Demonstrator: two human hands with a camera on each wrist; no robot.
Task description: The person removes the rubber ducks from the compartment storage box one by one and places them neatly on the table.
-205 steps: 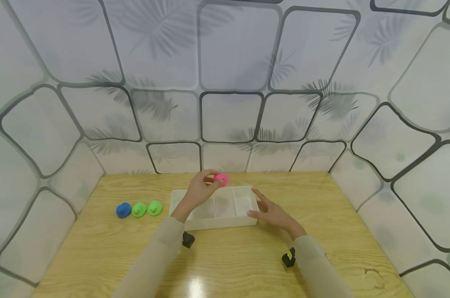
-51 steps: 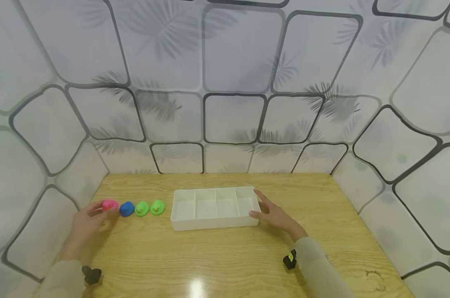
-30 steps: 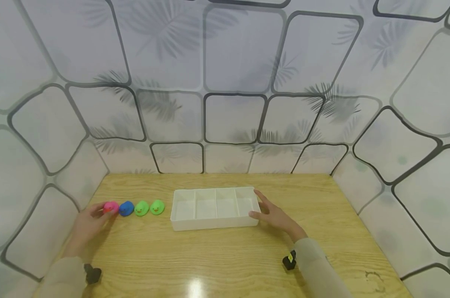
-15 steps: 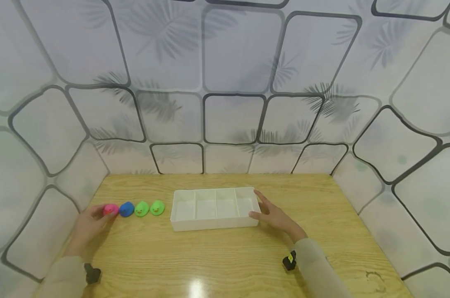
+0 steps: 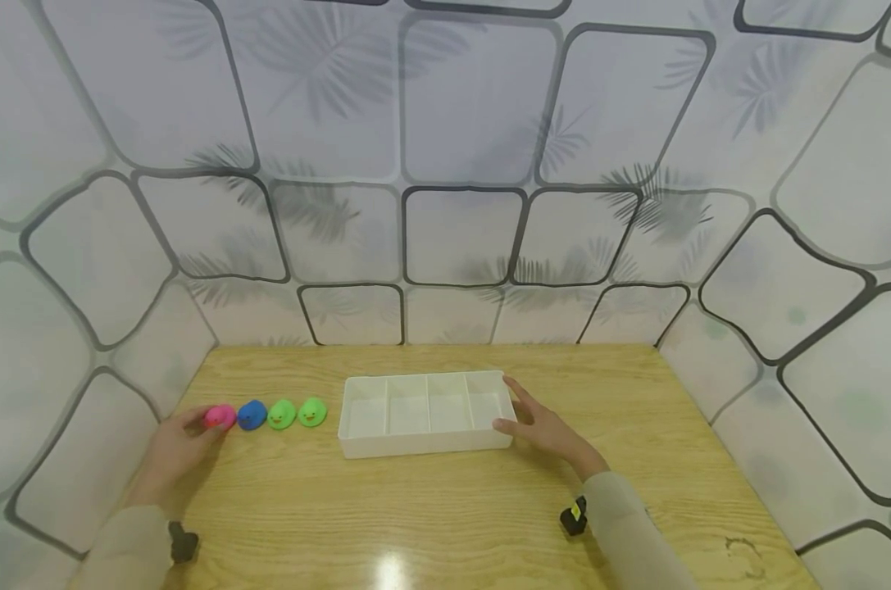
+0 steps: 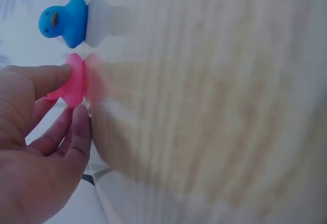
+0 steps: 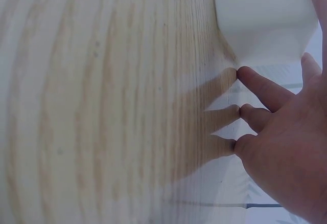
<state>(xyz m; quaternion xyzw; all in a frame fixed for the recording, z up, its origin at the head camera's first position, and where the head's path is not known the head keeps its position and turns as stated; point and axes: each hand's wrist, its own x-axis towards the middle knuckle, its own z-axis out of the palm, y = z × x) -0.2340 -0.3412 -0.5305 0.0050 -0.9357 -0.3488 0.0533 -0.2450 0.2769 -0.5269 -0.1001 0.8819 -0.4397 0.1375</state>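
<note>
At the left end of a row of rubber ducks, my left hand [image 5: 174,447] holds the pink rubber duck [image 5: 222,416] between thumb and fingers. In the left wrist view, that pink duck [image 6: 76,81] sits on the tabletop, partly hidden by the thumb. Beside it stands the blue rubber duck [image 5: 252,415]. Two green rubber ducks [image 5: 281,414] continue the row to the right. My right hand [image 5: 544,426] grips the right end of a white compartment box [image 5: 426,443], thumb at the front corner and index finger at the back one. Its other fingertips [image 7: 245,72] touch the table.
The wooden table [image 5: 415,516] reaches back to a patterned fabric wall [image 5: 460,233], with side walls left and right. Dividers split the box into several compartments. A black wrist camera [image 5: 574,516] sits by the right sleeve; another [image 5: 183,542] is by the left.
Earlier the left hand held the pink duck above the box. It has since carried it left and set it down beside the blue duck. The right hand stays at the box.
</note>
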